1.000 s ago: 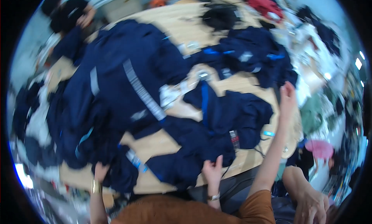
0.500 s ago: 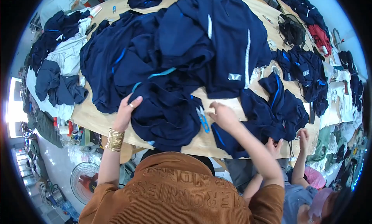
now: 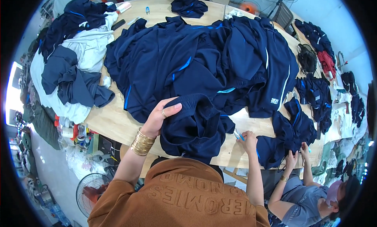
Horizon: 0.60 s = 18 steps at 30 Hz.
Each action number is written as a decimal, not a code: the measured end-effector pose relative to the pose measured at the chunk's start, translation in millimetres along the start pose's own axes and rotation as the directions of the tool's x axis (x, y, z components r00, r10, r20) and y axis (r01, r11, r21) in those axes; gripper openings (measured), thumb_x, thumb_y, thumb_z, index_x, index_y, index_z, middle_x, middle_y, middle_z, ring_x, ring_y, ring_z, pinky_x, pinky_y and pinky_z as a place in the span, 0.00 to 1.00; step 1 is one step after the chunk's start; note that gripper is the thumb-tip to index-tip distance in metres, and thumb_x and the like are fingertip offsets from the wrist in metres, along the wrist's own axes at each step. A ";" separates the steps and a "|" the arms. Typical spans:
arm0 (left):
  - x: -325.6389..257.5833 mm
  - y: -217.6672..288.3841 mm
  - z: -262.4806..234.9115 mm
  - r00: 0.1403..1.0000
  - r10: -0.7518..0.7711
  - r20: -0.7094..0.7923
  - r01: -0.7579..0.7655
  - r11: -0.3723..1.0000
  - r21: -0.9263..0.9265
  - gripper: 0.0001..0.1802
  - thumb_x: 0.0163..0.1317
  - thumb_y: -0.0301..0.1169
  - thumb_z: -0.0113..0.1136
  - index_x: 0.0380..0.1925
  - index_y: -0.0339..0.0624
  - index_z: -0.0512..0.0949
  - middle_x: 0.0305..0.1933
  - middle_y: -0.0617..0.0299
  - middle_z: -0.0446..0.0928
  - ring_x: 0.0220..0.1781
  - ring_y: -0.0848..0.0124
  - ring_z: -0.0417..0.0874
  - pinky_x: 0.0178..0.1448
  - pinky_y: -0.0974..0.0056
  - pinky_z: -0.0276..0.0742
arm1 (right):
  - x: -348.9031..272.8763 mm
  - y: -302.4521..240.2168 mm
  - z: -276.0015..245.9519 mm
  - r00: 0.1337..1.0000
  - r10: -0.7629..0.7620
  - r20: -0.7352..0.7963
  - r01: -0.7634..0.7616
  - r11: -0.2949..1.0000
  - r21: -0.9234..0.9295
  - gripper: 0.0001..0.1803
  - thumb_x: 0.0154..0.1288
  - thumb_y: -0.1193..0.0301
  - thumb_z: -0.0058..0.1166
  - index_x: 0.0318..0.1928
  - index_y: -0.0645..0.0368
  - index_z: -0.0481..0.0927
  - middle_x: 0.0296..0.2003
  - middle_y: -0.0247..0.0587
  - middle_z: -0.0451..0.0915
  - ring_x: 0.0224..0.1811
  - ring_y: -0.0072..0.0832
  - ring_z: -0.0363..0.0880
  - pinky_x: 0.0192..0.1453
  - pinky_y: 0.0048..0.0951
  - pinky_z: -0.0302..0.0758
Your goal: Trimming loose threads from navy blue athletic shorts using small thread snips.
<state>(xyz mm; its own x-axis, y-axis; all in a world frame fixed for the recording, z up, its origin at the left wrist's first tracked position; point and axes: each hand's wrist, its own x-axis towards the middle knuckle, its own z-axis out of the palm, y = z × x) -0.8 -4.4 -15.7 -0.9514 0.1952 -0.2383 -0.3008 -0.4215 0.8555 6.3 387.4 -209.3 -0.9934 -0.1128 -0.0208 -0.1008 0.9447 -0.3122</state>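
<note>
Navy garment is pinched at its ribbed edge by the left hand, seemingly for steadiness; blue scissors are gripped by the right hand, fingers curled.

Under bright light, I'm seeing white glare beyond the left edge of the table, whose far edge is bowing.

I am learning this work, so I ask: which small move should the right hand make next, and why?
Probably settle the blue snips firmly in the right hand: it is at their handles, their tips sit close to the edge of the navy garment, and the left hand holds that garment by its ribbed band.
</note>
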 end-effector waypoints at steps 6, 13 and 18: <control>-1.8 -0.1 -10.8 1.000 -0.013 -0.010 0.012 0.995 -0.097 0.25 0.56 0.37 0.58 0.50 0.30 0.72 0.45 0.55 0.77 0.45 0.71 0.78 0.53 0.70 0.70 | -2.2 24.5 -9.4 0.944 0.305 0.123 -0.325 0.807 0.493 0.10 0.48 0.74 0.61 0.32 0.60 0.75 0.25 0.33 0.77 0.24 0.24 0.73 0.29 0.21 0.67; -5.8 3.6 -10.3 0.999 -0.040 -0.020 0.037 0.988 -0.147 0.26 0.57 0.36 0.57 0.51 0.29 0.70 0.46 0.54 0.77 0.45 0.71 0.78 0.54 0.69 0.71 | 23.3 -117.6 -93.5 0.966 0.132 0.222 -0.197 -0.175 0.965 0.12 0.68 0.68 0.44 0.49 0.58 0.68 0.22 0.29 0.65 0.17 0.15 0.62 0.26 0.16 0.65; -10.8 27.2 -2.1 0.989 0.027 0.144 0.014 0.960 -0.279 0.24 0.58 0.32 0.55 0.52 0.29 0.68 0.48 0.54 0.76 0.47 0.70 0.77 0.55 0.68 0.70 | 47.6 -202.0 -89.8 0.990 -0.135 -0.047 0.110 0.511 0.852 0.19 0.48 0.68 0.65 0.38 0.62 0.72 0.23 0.27 0.60 0.24 0.21 0.59 0.31 0.19 0.60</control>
<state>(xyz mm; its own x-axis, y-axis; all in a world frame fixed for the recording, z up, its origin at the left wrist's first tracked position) 1.2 -19.8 9.2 -0.9396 0.3092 -0.1466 -0.3211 -0.6487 0.6900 -25.5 218.9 -61.9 -0.9722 -0.2245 0.0661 -0.1141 0.2079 -0.9715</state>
